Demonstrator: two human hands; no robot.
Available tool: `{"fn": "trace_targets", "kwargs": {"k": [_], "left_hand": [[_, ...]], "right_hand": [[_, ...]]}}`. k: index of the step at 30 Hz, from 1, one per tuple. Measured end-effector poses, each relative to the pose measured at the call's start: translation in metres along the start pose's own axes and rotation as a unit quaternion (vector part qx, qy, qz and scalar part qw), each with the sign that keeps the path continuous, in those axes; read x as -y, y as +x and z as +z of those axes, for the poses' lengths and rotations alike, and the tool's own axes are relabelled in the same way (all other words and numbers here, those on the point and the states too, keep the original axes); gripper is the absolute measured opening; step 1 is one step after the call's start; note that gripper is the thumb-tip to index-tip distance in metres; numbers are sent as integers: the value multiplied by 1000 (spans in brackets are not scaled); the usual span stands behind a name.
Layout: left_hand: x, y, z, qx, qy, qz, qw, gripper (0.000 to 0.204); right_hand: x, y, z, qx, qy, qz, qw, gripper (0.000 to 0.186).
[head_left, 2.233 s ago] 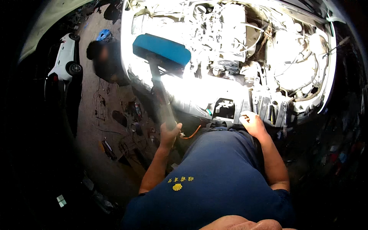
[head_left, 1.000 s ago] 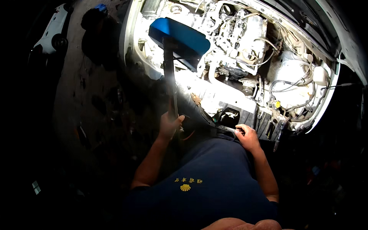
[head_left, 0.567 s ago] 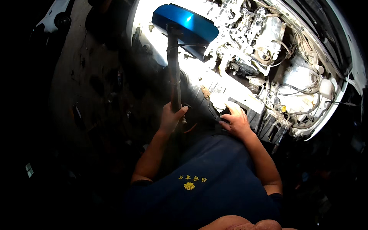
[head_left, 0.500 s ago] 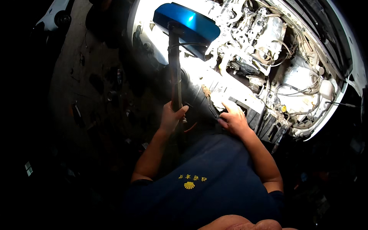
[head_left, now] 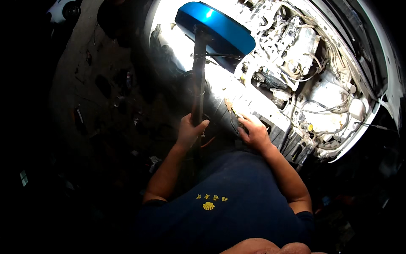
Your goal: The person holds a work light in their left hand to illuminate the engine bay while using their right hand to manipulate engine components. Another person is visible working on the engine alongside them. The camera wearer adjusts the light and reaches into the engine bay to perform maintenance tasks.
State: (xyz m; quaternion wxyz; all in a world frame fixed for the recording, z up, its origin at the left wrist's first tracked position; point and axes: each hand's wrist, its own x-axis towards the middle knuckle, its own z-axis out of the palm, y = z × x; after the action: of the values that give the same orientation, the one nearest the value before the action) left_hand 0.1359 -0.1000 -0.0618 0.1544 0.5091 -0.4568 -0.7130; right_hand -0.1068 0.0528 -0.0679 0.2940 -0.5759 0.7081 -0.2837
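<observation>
In the head view, my left hand (head_left: 191, 132) is closed round the dark upright pole (head_left: 198, 84) of a work light with a blue head (head_left: 213, 23), which hangs over a white car's open engine bay. My right hand (head_left: 256, 134) is at the bay's front panel (head_left: 275, 116), thumb and forefinger apart, its fingertips at or touching a dark cable (head_left: 232, 122) with a tan piece (head_left: 228, 103) at its upper end. Whether the fingertips pinch anything is too small to tell. The engine (head_left: 292, 51) is brightly lit behind the panel.
The raised hood (head_left: 387, 84) edges the bay at the right, with a thin rod (head_left: 374, 125) below it. A white car (head_left: 63, 12) is at the upper left beside a dark figure (head_left: 112, 21), barely visible. Scattered items (head_left: 78, 116) lie on the dim floor at the left.
My right hand has left the panel's lower lip and moved up and left to the cable. My left hand keeps its grip. The lamp head sits higher and further right in the picture.
</observation>
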Motion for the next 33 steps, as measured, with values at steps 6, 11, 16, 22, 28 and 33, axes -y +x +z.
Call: {"fn": "trace_targets", "kwargs": {"k": [6, 11, 16, 22, 28, 33], "left_hand": [[16, 8, -14, -11, -5, 20, 1000, 28], [35, 10, -36, -33, -3, 17, 999, 28], [32, 15, -52, -36, -20, 6, 999, 29], [27, 24, -61, -28, -39, -17, 999, 29], [16, 26, -58, -31, -41, -23, 998, 29], [11, 13, -51, -17, -23, -6, 1000, 29]], "right_hand": [[-4, -1, 9, 21, -32, -5, 999, 29], [6, 8, 6, 12, -34, -6, 999, 29], [5, 38, 10, 15, -24, 5, 1000, 26], [-13, 71, 6, -41, -11, 73, 996, 21], [-48, 60, -3, -100, -9, 127, 987, 19], [-42, 36, -9, -167, 195, 207, 944, 16]]}}
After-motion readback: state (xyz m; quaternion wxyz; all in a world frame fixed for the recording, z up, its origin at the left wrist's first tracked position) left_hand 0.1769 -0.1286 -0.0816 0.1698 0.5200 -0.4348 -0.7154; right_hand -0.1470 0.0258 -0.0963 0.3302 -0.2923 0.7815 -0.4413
